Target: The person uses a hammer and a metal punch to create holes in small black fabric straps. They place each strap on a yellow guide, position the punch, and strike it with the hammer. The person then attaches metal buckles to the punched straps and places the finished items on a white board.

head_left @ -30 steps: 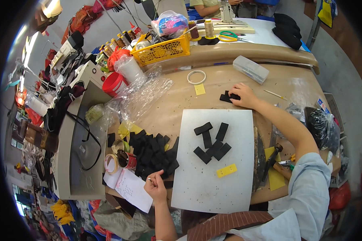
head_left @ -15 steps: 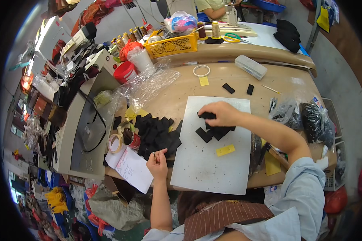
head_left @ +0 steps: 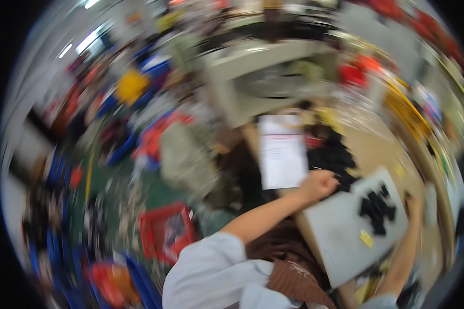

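Observation:
Motion blurs the whole picture. My left hand (head_left: 319, 185) is closed at the near edge of the table, beside a heap of black fabric pieces (head_left: 331, 158) and a sheet of paper with writing (head_left: 283, 162). Whatever its fingers may hold is hidden. My right hand (head_left: 414, 205) is at the far right edge of a white board (head_left: 337, 239), its fingers smeared; a small dark patch shows by the fingertips. On the board lie several black pieces (head_left: 377, 212) and one small yellow piece (head_left: 366, 238).
Beyond the paper stands a large pale cabinet-like box (head_left: 224, 95). Clear plastic wrap (head_left: 366, 119) lies on the table, with a yellow basket (head_left: 406, 114) at its back. A red crate (head_left: 148, 238) and a greyish sack (head_left: 188, 159) are on the floor at left.
The view has swung left, bringing the floor and its crates into sight. My right hand has moved off the black pieces to the board's edge. My left hand remains near the heap.

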`<action>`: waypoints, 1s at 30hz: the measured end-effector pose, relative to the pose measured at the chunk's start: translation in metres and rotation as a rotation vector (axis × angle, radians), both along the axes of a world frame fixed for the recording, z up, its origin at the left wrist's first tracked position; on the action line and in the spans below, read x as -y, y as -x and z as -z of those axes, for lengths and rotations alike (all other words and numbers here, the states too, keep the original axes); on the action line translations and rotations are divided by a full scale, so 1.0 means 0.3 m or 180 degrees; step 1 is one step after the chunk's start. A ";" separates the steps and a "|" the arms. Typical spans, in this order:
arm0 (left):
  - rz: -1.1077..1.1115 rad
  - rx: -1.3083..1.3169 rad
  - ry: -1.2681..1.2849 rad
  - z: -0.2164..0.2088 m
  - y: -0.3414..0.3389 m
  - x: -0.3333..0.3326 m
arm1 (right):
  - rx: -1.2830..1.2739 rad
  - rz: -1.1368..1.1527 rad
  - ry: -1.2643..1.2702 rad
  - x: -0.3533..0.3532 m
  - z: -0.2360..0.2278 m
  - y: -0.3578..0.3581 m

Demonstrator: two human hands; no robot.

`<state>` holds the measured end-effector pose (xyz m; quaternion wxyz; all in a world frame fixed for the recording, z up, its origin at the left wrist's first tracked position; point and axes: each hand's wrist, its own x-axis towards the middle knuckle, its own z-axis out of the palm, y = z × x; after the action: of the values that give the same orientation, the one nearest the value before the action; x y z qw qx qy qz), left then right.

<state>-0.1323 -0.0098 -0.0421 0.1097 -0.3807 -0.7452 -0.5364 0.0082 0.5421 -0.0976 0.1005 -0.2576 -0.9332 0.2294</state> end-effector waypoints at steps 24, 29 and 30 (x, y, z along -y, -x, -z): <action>0.0132 0.1365 -0.0885 0.032 -0.233 0.209 | -0.0958 -0.0755 0.0265 0.481 -0.494 -0.032; 0.0394 0.1070 -0.0193 -0.102 -0.146 0.182 | -0.1637 -0.1247 0.0403 0.828 -0.498 -0.169; 0.0568 0.0639 -0.0250 -0.077 -0.115 0.159 | -0.1878 -0.0959 0.0781 0.871 -0.518 -0.183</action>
<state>-0.0979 -0.0575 -0.0189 0.0013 -0.3853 -0.6941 -0.6081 0.0630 0.2808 0.0577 0.2991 -0.0498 -0.8570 0.4167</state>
